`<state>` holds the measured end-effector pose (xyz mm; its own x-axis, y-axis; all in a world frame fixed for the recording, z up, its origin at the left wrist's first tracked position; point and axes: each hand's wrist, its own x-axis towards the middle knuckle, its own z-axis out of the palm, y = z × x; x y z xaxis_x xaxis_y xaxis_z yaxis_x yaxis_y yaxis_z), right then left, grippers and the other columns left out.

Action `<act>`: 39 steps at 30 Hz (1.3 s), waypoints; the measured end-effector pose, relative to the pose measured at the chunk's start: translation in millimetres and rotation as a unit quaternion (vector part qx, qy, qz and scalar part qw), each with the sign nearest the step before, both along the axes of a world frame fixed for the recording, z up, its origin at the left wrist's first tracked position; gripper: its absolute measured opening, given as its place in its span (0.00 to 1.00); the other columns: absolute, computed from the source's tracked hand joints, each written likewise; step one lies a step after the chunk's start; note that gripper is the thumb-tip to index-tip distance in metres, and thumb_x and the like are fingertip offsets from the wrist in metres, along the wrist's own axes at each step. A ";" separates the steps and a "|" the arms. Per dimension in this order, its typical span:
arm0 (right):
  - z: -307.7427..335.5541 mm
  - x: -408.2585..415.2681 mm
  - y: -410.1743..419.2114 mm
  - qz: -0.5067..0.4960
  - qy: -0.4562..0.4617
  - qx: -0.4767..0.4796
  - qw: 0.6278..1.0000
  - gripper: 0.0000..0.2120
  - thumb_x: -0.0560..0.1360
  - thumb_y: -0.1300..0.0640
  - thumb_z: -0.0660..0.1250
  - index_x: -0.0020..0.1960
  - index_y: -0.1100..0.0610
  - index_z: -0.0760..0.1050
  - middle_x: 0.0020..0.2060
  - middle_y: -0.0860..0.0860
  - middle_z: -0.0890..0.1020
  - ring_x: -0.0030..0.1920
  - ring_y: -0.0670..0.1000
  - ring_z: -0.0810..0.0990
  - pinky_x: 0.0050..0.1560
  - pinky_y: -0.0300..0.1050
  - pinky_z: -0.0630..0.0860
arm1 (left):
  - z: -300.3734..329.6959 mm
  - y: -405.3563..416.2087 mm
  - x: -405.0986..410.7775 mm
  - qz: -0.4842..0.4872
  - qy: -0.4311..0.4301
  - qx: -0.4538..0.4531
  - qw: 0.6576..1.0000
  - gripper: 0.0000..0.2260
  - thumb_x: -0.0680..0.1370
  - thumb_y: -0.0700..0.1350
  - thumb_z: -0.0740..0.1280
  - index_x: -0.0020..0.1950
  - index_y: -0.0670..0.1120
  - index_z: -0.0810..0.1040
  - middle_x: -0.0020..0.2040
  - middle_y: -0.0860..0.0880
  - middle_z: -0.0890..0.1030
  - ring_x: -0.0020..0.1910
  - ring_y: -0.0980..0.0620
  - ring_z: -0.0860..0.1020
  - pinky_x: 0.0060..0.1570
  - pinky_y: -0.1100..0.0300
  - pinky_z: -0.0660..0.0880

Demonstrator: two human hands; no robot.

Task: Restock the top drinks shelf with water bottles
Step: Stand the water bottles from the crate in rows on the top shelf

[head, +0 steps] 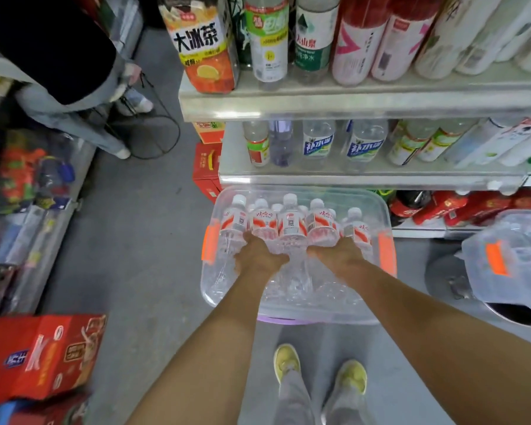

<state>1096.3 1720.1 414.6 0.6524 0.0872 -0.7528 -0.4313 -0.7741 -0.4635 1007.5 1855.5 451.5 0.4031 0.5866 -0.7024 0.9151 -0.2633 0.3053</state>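
Down in the clear bin, both hands are among the water bottles. The left hand sits low against the bases of the bottles at about 11 o'clock from the person's shoes, and the right hand does the same at 1 o'clock. Their fingers reach under and around the bottles, hidden by the hands' backs, so I cannot tell how tightly either one grips. Working both sides at once probably lets the person gather several bottles in one lift, since they stand packed together with white caps up at the bin's far end. The bin itself rests on something purple, just below the lowest shelf edge and right in front of the racking, which keeps the carry short.

At 12 o'clock the top shelf already holds a tall tea carton and big bottles leaning side by side, so free room there looks scarce from here. The shelf below juts out above the bin and could catch a rising load. A second bin sits at 3 o'clock, red boxes at 8 o'clock, and another person stands at 10 o'clock in the aisle.
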 end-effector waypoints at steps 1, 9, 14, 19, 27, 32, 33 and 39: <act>2.8 0.0 -2.3 -0.025 0.010 0.016 0.999 0.37 0.65 0.46 0.77 0.68 0.59 0.69 0.51 0.53 0.77 0.50 0.55 0.77 0.46 0.47 0.76 | 4.8 4.0 2.0 0.048 -0.019 -0.032 0.998 0.44 0.74 0.55 0.74 0.79 0.40 0.53 0.72 0.40 0.71 0.71 0.39 0.69 0.67 0.49 0.69; 60.3 -19.9 -27.7 0.001 0.010 0.091 0.996 0.24 0.67 0.52 0.73 0.58 0.65 0.78 0.47 0.61 0.84 0.41 0.56 0.82 0.40 0.46 0.76 | 68.7 -12.2 -18.4 0.224 -0.183 -0.195 0.937 0.28 0.73 0.46 0.73 0.69 0.43 0.65 0.61 0.45 0.78 0.55 0.45 0.81 0.46 0.55 0.78; 114.9 -20.9 -40.9 0.015 -0.074 0.179 0.981 0.10 0.66 0.58 0.73 0.46 0.61 0.81 0.36 0.55 0.84 0.36 0.54 0.82 0.39 0.45 0.78 | 110.0 -34.9 -24.9 0.211 -0.315 -0.178 0.908 0.17 0.75 0.36 0.72 0.57 0.46 0.68 0.49 0.46 0.80 0.36 0.58 0.82 0.26 0.67 0.75; 162.5 -14.9 -61.5 0.019 -0.135 0.236 0.962 0.21 0.65 0.57 0.77 0.55 0.58 0.73 0.44 0.56 0.84 0.43 0.55 0.85 0.48 0.54 0.82 | 142.3 -49.6 -19.9 0.197 -0.366 -0.124 0.901 0.23 0.74 0.38 0.73 0.63 0.49 0.66 0.54 0.47 0.81 0.47 0.47 0.84 0.29 0.67 0.77; 239.9 2.1 -101.8 0.052 -0.267 0.301 0.914 0.19 0.67 0.60 0.70 0.55 0.55 0.67 0.24 0.42 0.76 0.25 0.40 0.74 0.26 0.36 0.72 | 218.6 -86.1 -7.7 0.134 -0.473 -0.022 0.871 0.24 0.70 0.39 0.72 0.62 0.51 0.68 0.50 0.52 0.80 0.42 0.57 0.80 0.31 0.69 0.75; 293.1 15.3 -116.3 0.074 -0.350 0.315 0.879 0.22 0.64 0.54 0.75 0.52 0.50 0.68 0.34 0.47 0.80 0.30 0.38 0.77 0.29 0.31 0.72 | 270.5 -104.8 6.5 0.085 -0.527 -0.020 0.846 0.27 0.70 0.38 0.74 0.64 0.52 0.67 0.48 0.52 0.81 0.36 0.70 0.79 0.25 0.76 0.69; 302.9 18.8 -118.4 0.084 -0.363 0.315 0.873 0.22 0.65 0.54 0.76 0.53 0.50 0.68 0.37 0.49 0.81 0.32 0.38 0.78 0.29 0.32 0.73 | 279.8 -107.8 9.8 0.076 -0.536 -0.019 0.841 0.28 0.71 0.39 0.73 0.67 0.51 0.66 0.50 0.51 0.80 0.37 0.67 0.80 0.25 0.76 0.69; 355.5 39.5 -127.8 0.104 -0.406 0.349 0.838 0.21 0.68 0.53 0.76 0.52 0.47 0.66 0.42 0.51 0.82 0.37 0.47 0.82 0.32 0.37 0.76 | 324.4 -115.2 33.9 0.062 -0.604 -0.005 0.794 0.31 0.72 0.42 0.74 0.70 0.52 0.64 0.57 0.51 0.80 0.46 0.57 0.82 0.39 0.64 0.76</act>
<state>1135.8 1592.3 770.1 0.8408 0.4977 0.2130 0.3560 -0.2119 -0.9102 1041.4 1740.3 775.9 0.7268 0.6705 0.1488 -0.0291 -0.1864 0.9820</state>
